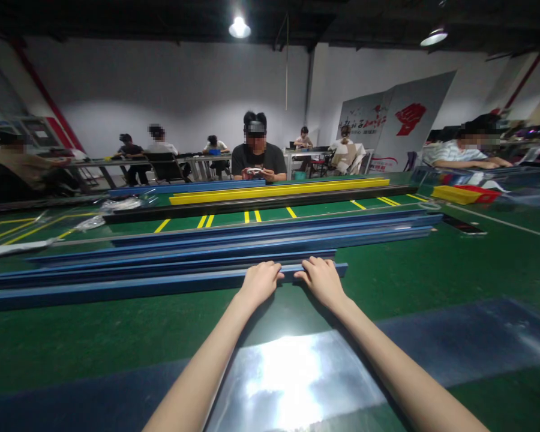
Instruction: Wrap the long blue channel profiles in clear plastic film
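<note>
Head view, left hand [260,282] and right hand [321,279] side by side, both grasping nearest blue rail [117,290]

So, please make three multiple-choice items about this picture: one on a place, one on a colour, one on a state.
1. Where do both hands rest?
A. on the nearest long blue metal rail
B. on the yellow rail
C. on the red tray

2. What colour is the table surface?
A. white
B. green
C. orange

3. How do the hands hold?
A. lifting the rail in the air
B. laid on the rail, which lies on the table
C. clenched in fists away from it

Answers:
1 A: the left hand and the right hand lie side by side on the nearest long blue metal rail.
2 B: the table surface is green.
3 B: the fingers curl over the rail's edge, and the rail lies flat.
</note>
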